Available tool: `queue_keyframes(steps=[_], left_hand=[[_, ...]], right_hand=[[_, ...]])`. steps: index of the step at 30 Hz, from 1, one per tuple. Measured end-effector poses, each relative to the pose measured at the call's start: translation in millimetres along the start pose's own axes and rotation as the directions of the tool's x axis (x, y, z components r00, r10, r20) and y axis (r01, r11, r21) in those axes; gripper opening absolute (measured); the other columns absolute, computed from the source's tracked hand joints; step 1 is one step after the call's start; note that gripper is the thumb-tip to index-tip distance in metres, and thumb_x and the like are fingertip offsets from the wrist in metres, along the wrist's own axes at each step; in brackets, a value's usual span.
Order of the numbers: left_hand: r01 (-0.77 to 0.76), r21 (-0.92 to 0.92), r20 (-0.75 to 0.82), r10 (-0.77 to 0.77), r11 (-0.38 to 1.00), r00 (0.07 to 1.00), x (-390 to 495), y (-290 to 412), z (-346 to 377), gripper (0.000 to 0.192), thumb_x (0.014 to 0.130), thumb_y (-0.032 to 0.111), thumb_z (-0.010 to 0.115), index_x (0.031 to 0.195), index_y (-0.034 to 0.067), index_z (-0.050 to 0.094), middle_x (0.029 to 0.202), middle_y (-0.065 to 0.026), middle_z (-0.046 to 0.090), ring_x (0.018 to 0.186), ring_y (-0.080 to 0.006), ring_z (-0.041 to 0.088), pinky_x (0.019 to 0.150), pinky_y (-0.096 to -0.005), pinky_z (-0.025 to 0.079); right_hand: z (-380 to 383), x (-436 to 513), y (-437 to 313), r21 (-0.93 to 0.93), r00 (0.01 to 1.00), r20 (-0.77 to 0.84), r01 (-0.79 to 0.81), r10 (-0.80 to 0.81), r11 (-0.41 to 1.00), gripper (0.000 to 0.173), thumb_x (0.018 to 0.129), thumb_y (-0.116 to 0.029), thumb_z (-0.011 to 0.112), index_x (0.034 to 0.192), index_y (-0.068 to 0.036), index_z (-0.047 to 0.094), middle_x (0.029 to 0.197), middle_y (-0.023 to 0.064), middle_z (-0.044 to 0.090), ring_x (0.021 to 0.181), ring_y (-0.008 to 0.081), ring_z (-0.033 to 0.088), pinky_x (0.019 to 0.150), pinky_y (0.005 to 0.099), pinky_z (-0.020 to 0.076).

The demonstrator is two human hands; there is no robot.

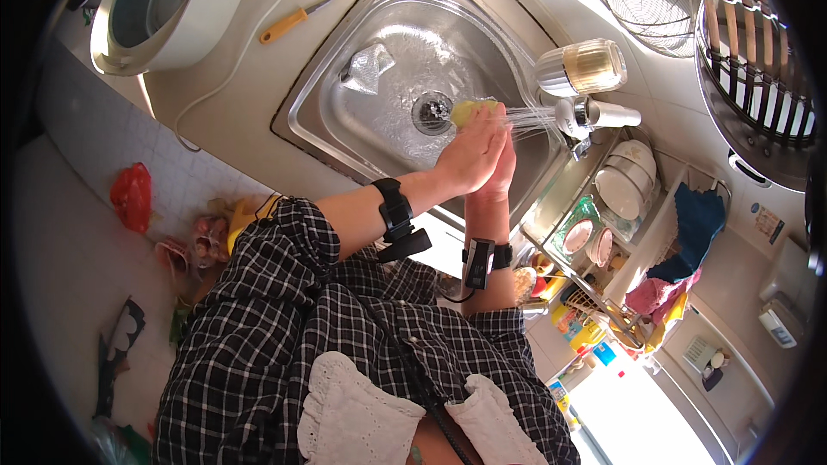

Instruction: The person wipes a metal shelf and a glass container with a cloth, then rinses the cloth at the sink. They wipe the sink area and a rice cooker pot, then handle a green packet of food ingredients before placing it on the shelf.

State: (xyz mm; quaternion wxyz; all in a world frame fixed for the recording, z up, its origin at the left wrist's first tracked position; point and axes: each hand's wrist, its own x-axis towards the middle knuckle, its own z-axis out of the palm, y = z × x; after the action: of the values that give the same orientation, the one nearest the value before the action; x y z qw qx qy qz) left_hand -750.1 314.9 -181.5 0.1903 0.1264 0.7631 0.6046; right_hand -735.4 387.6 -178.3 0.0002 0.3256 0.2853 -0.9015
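My left hand [475, 148] and my right hand [507, 158] are pressed together over the stainless steel sink [362, 155]. Between their fingers sits a pale yellow-green lump [465, 112], whose exact kind I cannot tell. Streams of water from the white and chrome faucet head [570, 117] run across the fingers and the lump. Just left of the lump is the sink drain [431, 112]. A crumpled silvery mesh cloth [369, 68] lies on the wet sink floor. Straps with small devices are on both my forearms.
An orange-handled paring knife [284, 26] lies on the counter left of the sink, near a white appliance [213, 26] with a cord. A ribbed glass jar [581, 68] stands behind the faucet. Right are stacked white bowls [623, 181] in a rack and a large steel pot [711, 97].
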Motion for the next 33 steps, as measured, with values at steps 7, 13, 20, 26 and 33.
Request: queue_keyframes(steps=[7, 13, 20, 26, 33], left_hand=[[0.387, -0.155, -0.145, -0.409, 0.909, 0.901, 26.8, -23.7, -0.6, 0.061, 0.112, 0.042, 0.029, 0.163, 0.009, 0.026, 0.166, -0.0297, 0.022, 0.153, -0.0518, 0.018, 0.126, -0.0498, 0.021], [0.2, -0.258, -0.143, -0.242, 0.945, 0.96, 14.0, -12.9, 0.5, 0.057, 0.112, 0.034, 0.04, 0.161, 0.006, 0.031, 0.159, -0.026, 0.04, 0.15, -0.0389, 0.036, 0.122, -0.0394, 0.031], [0.227, -0.156, -0.002, -0.23, 0.961, 0.973, 8.7, -5.5, -3.3, 0.05, 0.11, 0.034, 0.047, 0.15, 0.005, 0.047, 0.138, -0.0237, 0.062, 0.13, -0.0377, 0.059, 0.109, -0.0408, 0.045], [0.304, -0.096, 0.15, -0.288, 0.948, 0.946, 9.7, -21.8, -30.5, 0.048, 0.102, 0.037, 0.057, 0.135, 0.002, 0.061, 0.12, -0.021, 0.071, 0.11, -0.0402, 0.068, 0.096, -0.0431, 0.054], [0.501, -0.354, 0.109, -0.497, 0.79, 0.861, 30.5, -19.9, -66.9, 0.025, 0.104, 0.027, 0.064, 0.115, 0.006, 0.072, 0.103, -0.0027, 0.074, 0.09, -0.0097, 0.067, 0.079, -0.0274, 0.054]], right_hand=[[16.6, -10.6, 3.9, -0.146, 0.997, 0.025, 0.069, -0.066, 0.987, 0.052, 0.111, -0.014, 0.036, 0.161, -0.007, 0.025, 0.161, 0.0195, 0.037, 0.145, 0.0342, 0.042, 0.12, 0.0466, 0.0383], [-5.5, 11.8, -4.8, -0.164, 0.991, 0.108, 0.092, -0.075, 0.982, 0.031, 0.108, -0.015, 0.046, 0.134, 0.001, 0.054, 0.124, 0.0095, 0.063, 0.113, 0.0223, 0.062, 0.1, 0.0368, 0.0508], [-48.6, 25.7, -6.7, -0.282, 0.999, 0.007, 0.045, -0.045, 0.958, 0.027, 0.108, -0.017, 0.041, 0.113, -0.001, 0.062, 0.109, 0.0084, 0.067, 0.1, 0.0196, 0.065, 0.09, 0.0347, 0.0528], [-59.7, 29.7, -10.1, 0.062, 0.987, 0.065, -0.149, 0.145, 0.987, 0.03, 0.108, -0.021, 0.04, 0.114, -0.001, 0.062, 0.117, 0.0129, 0.068, 0.11, 0.0261, 0.066, 0.098, 0.0396, 0.0533], [-85.3, 23.1, -20.4, 0.039, 0.99, -0.015, -0.136, 0.137, 0.99, 0.032, 0.113, -0.035, 0.038, 0.121, -0.01, 0.057, 0.136, 0.0124, 0.06, 0.124, 0.0326, 0.058, 0.11, 0.0573, 0.0438]])
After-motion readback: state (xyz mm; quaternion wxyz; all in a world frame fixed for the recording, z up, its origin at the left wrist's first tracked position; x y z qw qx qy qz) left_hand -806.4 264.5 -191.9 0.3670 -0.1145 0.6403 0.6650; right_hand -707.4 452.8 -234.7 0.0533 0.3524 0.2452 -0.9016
